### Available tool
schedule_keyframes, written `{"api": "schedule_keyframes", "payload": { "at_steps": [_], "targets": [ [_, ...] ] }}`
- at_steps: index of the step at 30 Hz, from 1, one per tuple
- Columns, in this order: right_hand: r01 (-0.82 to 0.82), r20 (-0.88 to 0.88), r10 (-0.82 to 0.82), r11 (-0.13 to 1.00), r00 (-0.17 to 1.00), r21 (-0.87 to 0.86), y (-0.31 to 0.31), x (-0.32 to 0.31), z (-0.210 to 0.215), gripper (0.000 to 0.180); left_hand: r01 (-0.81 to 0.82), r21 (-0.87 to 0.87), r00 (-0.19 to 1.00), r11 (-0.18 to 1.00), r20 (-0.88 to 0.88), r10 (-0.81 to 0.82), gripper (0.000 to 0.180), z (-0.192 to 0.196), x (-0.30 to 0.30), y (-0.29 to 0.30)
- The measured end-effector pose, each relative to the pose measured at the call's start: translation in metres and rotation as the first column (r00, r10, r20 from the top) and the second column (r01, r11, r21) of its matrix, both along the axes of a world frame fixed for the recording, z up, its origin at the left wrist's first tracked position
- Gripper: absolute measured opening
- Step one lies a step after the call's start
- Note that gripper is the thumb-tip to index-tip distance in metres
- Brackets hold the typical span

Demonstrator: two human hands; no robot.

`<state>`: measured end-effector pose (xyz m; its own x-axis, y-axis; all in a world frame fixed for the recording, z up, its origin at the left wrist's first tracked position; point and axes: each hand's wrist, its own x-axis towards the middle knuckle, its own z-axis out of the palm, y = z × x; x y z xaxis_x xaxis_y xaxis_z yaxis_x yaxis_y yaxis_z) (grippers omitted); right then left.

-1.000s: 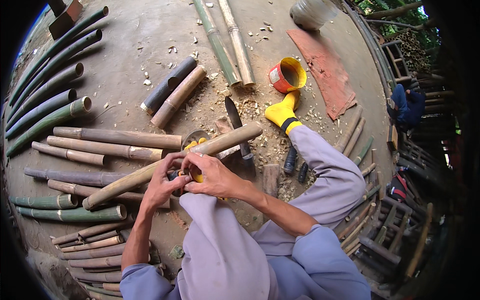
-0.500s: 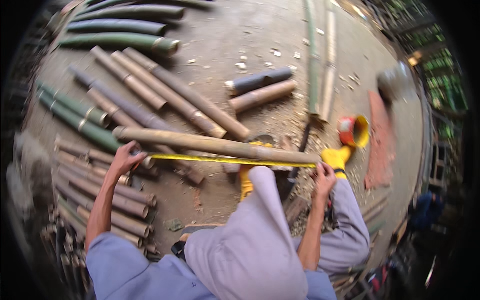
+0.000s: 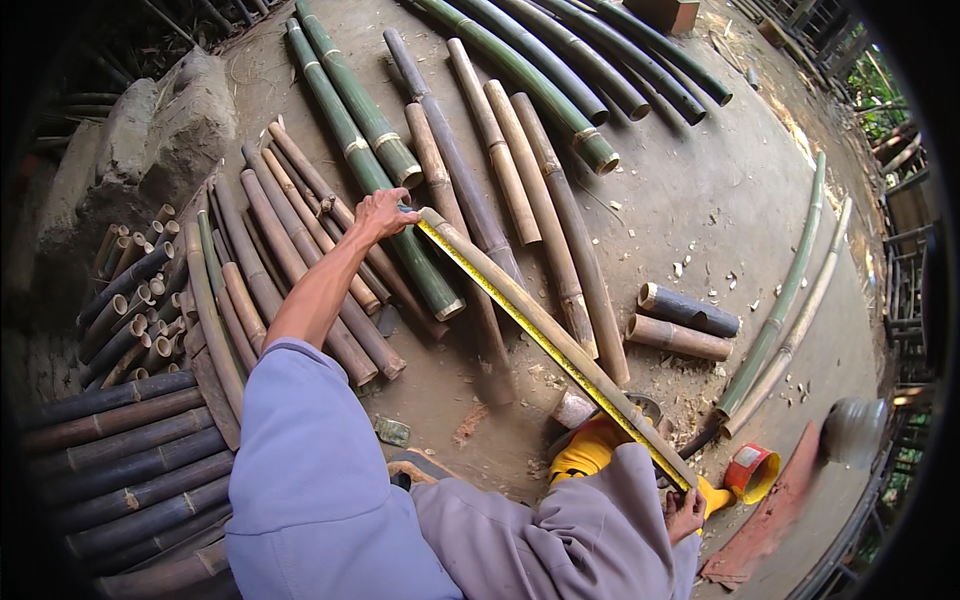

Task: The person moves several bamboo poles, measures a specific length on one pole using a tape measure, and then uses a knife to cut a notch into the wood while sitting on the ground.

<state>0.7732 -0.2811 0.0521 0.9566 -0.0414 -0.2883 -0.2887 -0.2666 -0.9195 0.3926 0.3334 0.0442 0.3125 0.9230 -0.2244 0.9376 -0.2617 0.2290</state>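
Observation:
A yellow tape measure [image 3: 545, 348] is stretched taut along a pale brown bamboo pole [image 3: 560, 335] that slants from upper left to lower right. My left hand [image 3: 385, 213] grips the tape at the pole's far end; its palm and part of the grip are hidden. At the near end, by my knee, my right hand [image 3: 685, 515] has its fingers closed on the tape's other end, against the pole. The pole passes over my legs, beside a yellow boot [image 3: 588, 452].
Green bamboo poles [image 3: 375, 125] and brown ones lie ahead. Stacked dark poles [image 3: 130, 440] are at left. Two short pieces [image 3: 685, 325] rest among shavings. A red-and-yellow container [image 3: 752, 474] lies tipped at right, near a reddish strip [image 3: 765, 515].
My view has swung left. The pole and tape now slant steeply instead of lying nearly level, my left arm reaching farther forward. Both hands still hold the tape along the pole.

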Motion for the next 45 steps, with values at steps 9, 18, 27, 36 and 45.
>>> {"api": "schedule_keyframes", "payload": {
  "at_steps": [9,18,27,36,45],
  "targets": [
    [-0.003,0.001,0.003,1.000,1.000,-0.029,0.002,0.002,0.000,0.020,0.006,-0.082,0.999,0.997,-0.049,-0.010,0.042,0.003,0.011,0.012],
    [-0.009,-0.006,0.009,0.999,1.000,-0.032,0.000,0.003,-0.001,0.020,-0.015,-0.095,0.998,0.995,-0.064,0.009,0.044,0.004,0.012,0.014],
    [-0.002,-0.023,0.000,0.997,1.000,-0.077,0.012,-0.003,0.011,0.013,-0.024,-0.084,0.999,0.996,-0.047,0.020,0.044,-0.001,0.010,0.013],
    [-0.027,-0.036,0.024,0.997,0.999,-0.079,0.003,0.002,0.005,0.012,-0.036,-0.110,0.999,0.993,-0.033,0.033,0.042,0.002,0.011,0.013],
    [-0.047,-0.008,0.046,0.997,0.999,-0.068,0.009,-0.003,0.008,0.015,-0.042,-0.052,0.998,0.998,-0.051,0.039,0.044,-0.002,0.009,0.009]
  ]
}}
